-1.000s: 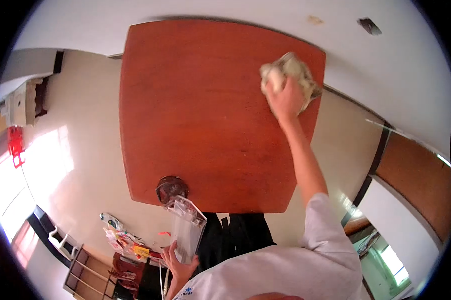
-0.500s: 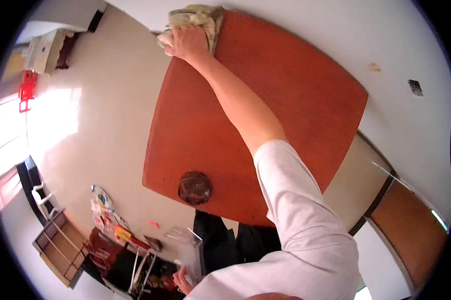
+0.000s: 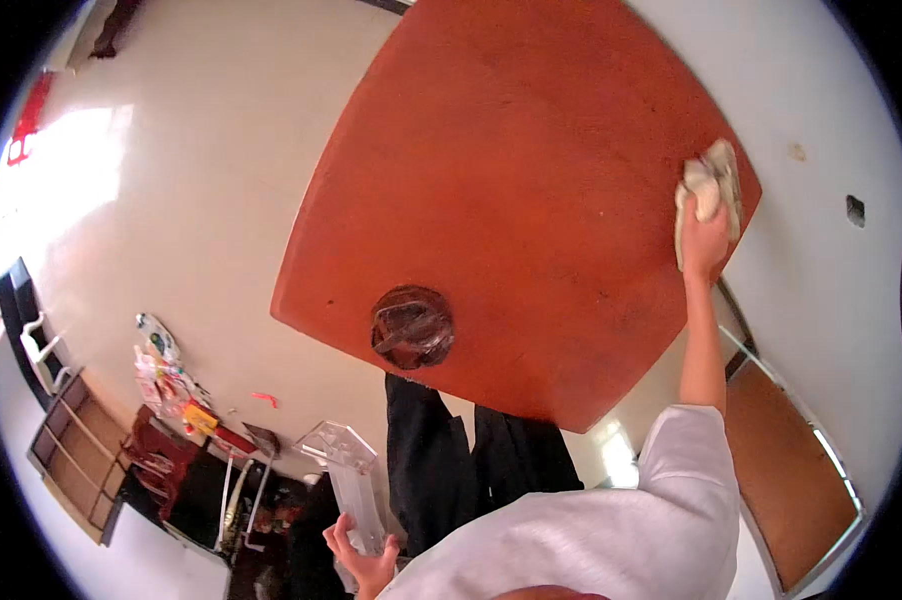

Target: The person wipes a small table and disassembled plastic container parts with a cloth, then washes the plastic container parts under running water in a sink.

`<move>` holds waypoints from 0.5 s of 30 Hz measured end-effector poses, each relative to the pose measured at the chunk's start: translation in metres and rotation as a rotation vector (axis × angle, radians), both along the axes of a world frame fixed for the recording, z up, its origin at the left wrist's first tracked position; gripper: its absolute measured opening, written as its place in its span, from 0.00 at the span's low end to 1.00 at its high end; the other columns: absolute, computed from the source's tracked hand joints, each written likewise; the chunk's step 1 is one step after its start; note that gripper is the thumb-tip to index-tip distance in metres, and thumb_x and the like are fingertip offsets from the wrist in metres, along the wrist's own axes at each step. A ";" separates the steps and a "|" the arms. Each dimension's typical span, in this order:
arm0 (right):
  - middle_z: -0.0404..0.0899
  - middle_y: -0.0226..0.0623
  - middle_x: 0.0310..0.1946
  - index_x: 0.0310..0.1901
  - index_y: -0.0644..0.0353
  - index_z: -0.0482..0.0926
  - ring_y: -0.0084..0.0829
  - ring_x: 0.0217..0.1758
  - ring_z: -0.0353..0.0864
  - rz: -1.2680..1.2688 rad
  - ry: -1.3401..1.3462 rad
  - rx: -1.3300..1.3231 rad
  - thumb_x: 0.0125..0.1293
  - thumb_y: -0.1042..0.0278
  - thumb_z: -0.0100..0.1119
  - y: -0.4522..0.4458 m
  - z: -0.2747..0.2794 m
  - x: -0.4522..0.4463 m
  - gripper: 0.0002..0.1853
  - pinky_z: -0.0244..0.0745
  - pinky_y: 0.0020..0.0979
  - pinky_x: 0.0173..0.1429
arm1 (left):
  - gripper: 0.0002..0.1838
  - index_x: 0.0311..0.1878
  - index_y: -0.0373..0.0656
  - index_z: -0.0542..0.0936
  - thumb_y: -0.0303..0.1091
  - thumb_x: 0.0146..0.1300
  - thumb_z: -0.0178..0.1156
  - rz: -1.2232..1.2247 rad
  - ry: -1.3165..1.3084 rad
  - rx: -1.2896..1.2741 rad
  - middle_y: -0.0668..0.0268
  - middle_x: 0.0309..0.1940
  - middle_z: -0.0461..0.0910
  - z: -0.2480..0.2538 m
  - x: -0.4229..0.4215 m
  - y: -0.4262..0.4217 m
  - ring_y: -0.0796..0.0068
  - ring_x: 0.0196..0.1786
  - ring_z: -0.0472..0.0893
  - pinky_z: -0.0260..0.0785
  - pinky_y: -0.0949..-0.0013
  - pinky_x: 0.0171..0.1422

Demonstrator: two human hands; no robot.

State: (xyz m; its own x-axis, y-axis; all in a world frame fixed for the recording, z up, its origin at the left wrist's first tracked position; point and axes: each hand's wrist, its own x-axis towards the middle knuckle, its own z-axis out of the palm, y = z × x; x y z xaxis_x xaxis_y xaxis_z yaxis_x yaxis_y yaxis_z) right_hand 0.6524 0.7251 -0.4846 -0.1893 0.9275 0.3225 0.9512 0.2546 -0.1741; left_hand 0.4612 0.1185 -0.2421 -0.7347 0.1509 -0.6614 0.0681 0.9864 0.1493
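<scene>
A cream-coloured cloth [image 3: 723, 185] lies bunched under my right hand [image 3: 706, 238], pressed to the red-brown table [image 3: 491, 200] near its right corner by the wall. The fingers are closed on the cloth, and that arm is stretched out. Low in the view, beside my dark trousers, my left hand [image 3: 363, 560] is curled round the lower part of a clear plastic container [image 3: 356, 485]. This container has a wide, angular rim and is held off the table. A dark, glossy round object [image 3: 412, 327] with a bar-like shape across it rests near the table's front edge.
A white wall [image 3: 811, 120] runs along the table's right side. On the pale floor [image 3: 201, 220] at left lie plastic bags [image 3: 161, 365] and a small red item [image 3: 265, 399]. A wooden frame [image 3: 76, 455] and a brown panel [image 3: 791, 470] stand at the sides.
My right hand has swept the cloth from the table's far left corner to its right corner. The left hand and the clear container now show more fully. The view has shifted.
</scene>
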 end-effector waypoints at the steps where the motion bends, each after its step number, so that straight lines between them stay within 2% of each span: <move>1: 0.83 0.50 0.43 0.50 0.66 0.78 0.49 0.44 0.83 0.023 -0.015 0.008 0.58 0.47 0.63 -0.003 0.001 0.007 0.29 0.75 0.46 0.50 | 0.43 0.59 0.38 0.68 0.39 0.37 0.75 0.057 -0.006 0.070 0.57 0.46 0.65 -0.014 0.009 -0.015 0.60 0.51 0.68 0.62 0.56 0.57; 3: 0.81 0.52 0.49 0.53 0.66 0.77 0.52 0.49 0.80 -0.199 -0.043 -0.188 0.60 0.44 0.60 -0.009 0.014 -0.004 0.31 0.73 0.47 0.54 | 0.41 0.59 0.37 0.69 0.39 0.39 0.73 0.170 0.004 0.181 0.57 0.45 0.66 -0.035 0.021 -0.032 0.59 0.50 0.69 0.62 0.56 0.56; 6: 0.82 0.53 0.46 0.51 0.65 0.79 0.51 0.50 0.80 -0.302 -0.079 -0.206 0.59 0.44 0.61 -0.027 0.008 -0.061 0.30 0.72 0.47 0.56 | 0.41 0.60 0.37 0.69 0.39 0.39 0.73 0.175 -0.032 0.165 0.57 0.44 0.67 -0.061 0.041 -0.070 0.58 0.49 0.69 0.62 0.56 0.55; 8: 0.83 0.52 0.44 0.50 0.64 0.79 0.51 0.48 0.81 -0.068 0.022 -0.118 0.57 0.45 0.64 -0.054 0.001 -0.122 0.29 0.73 0.47 0.54 | 0.43 0.60 0.38 0.69 0.41 0.37 0.74 0.154 -0.043 0.161 0.57 0.45 0.67 -0.077 0.046 -0.109 0.57 0.49 0.70 0.62 0.55 0.55; 9: 0.83 0.51 0.42 0.47 0.65 0.80 0.51 0.46 0.81 0.050 0.063 -0.184 0.55 0.47 0.67 -0.067 0.009 -0.157 0.28 0.73 0.47 0.51 | 0.43 0.60 0.38 0.69 0.41 0.36 0.74 0.101 -0.028 0.146 0.57 0.45 0.67 -0.078 0.051 -0.123 0.57 0.49 0.70 0.61 0.54 0.56; 10: 0.83 0.50 0.38 0.44 0.64 0.80 0.50 0.42 0.82 0.199 0.137 -0.170 0.54 0.47 0.68 -0.075 -0.001 -0.182 0.26 0.74 0.46 0.47 | 0.44 0.60 0.39 0.69 0.41 0.35 0.74 0.048 -0.010 0.128 0.57 0.45 0.68 -0.079 0.053 -0.131 0.56 0.49 0.70 0.61 0.54 0.56; 13: 0.82 0.43 0.30 0.34 0.58 0.81 0.44 0.33 0.82 0.437 0.143 -0.180 0.46 0.44 0.71 -0.119 -0.016 -0.284 0.24 0.76 0.43 0.36 | 0.45 0.60 0.40 0.69 0.40 0.34 0.75 0.059 -0.011 0.077 0.58 0.44 0.68 -0.072 0.059 -0.140 0.55 0.49 0.70 0.60 0.54 0.57; 15: 0.80 0.40 0.28 0.31 0.57 0.79 0.40 0.29 0.81 0.714 0.199 -0.148 0.47 0.41 0.68 -0.152 -0.024 -0.346 0.24 0.75 0.42 0.31 | 0.44 0.60 0.40 0.69 0.40 0.34 0.74 0.057 0.015 0.057 0.58 0.44 0.68 -0.066 0.063 -0.143 0.55 0.49 0.69 0.60 0.54 0.57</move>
